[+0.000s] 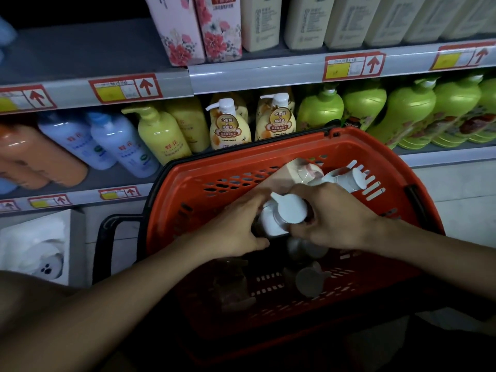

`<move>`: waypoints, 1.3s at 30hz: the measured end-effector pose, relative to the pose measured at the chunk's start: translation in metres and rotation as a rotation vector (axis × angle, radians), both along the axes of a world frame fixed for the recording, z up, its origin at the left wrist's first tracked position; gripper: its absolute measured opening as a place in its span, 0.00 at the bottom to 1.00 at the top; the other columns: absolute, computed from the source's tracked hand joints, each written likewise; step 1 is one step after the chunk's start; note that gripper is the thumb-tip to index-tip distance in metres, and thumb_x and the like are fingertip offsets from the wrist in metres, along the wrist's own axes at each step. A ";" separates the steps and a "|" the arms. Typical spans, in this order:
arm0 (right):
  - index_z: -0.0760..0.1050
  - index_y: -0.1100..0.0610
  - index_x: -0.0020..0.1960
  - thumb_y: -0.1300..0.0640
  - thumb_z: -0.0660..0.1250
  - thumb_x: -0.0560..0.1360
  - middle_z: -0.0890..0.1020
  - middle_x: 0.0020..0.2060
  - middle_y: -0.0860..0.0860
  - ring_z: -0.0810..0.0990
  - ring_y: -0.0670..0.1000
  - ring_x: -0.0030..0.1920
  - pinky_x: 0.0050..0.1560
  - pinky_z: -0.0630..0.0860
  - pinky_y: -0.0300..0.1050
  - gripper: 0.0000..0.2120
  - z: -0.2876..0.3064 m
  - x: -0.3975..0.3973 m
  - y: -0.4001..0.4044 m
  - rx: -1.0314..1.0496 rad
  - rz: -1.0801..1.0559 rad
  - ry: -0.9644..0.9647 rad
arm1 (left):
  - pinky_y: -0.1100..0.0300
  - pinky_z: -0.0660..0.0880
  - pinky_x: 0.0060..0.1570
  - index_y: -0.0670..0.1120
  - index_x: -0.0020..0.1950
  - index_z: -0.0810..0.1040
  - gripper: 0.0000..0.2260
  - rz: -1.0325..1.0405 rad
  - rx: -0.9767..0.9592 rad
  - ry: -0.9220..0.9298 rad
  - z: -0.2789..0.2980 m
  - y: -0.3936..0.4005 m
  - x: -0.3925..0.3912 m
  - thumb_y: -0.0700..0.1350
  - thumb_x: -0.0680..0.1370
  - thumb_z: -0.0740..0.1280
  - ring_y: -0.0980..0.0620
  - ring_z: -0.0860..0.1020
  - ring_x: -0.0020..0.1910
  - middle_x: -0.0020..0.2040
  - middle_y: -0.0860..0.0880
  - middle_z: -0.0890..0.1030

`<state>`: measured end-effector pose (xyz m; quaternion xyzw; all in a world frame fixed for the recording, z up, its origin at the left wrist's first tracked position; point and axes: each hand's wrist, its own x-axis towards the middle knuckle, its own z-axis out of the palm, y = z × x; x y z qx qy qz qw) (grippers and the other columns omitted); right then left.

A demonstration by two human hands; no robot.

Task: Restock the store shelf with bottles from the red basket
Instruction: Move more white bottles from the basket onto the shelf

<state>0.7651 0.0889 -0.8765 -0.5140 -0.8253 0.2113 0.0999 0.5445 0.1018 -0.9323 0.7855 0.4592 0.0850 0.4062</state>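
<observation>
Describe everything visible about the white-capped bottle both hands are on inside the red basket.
The white-capped bottle shows mainly its pump top: a round white cap with a short spout pointing up and left, on a white neck that looks like plastic. Its body is mostly hidden by the hands and by shadow, so colour and label cannot be told. It sits tilted, its top toward the camera, near the middle of the red basket. The left hand curls around it from the left; the right hand grips it from the right.
</observation>
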 end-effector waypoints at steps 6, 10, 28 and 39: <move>0.76 0.54 0.59 0.45 0.76 0.70 0.79 0.36 0.39 0.79 0.38 0.37 0.37 0.74 0.39 0.22 0.030 -0.010 0.019 0.151 -0.062 0.303 | 0.50 0.82 0.52 0.54 0.63 0.76 0.30 0.303 -0.022 -0.354 0.023 0.005 0.006 0.46 0.61 0.78 0.58 0.83 0.54 0.54 0.56 0.84; 0.68 0.54 0.57 0.46 0.71 0.77 0.79 0.36 0.49 0.79 0.47 0.36 0.37 0.76 0.50 0.18 0.033 -0.022 0.028 0.142 -0.292 0.584 | 0.66 0.80 0.40 0.56 0.49 0.81 0.22 0.565 -0.021 -0.379 0.036 0.020 0.003 0.52 0.57 0.80 0.63 0.84 0.44 0.44 0.60 0.86; 0.70 0.56 0.63 0.57 0.81 0.62 0.76 0.57 0.52 0.77 0.53 0.56 0.55 0.76 0.51 0.34 0.019 -0.086 0.038 0.069 -0.415 0.670 | 0.62 0.81 0.39 0.50 0.44 0.82 0.18 0.907 0.187 -0.562 0.094 0.030 -0.002 0.62 0.64 0.76 0.57 0.85 0.40 0.39 0.55 0.86; 0.74 0.61 0.67 0.72 0.64 0.70 0.84 0.59 0.60 0.83 0.61 0.59 0.55 0.81 0.56 0.26 0.046 -0.048 0.077 -0.599 -0.234 1.250 | 0.64 0.79 0.49 0.60 0.62 0.79 0.21 0.605 -0.095 -0.648 0.077 0.030 -0.023 0.51 0.69 0.75 0.59 0.83 0.53 0.55 0.58 0.85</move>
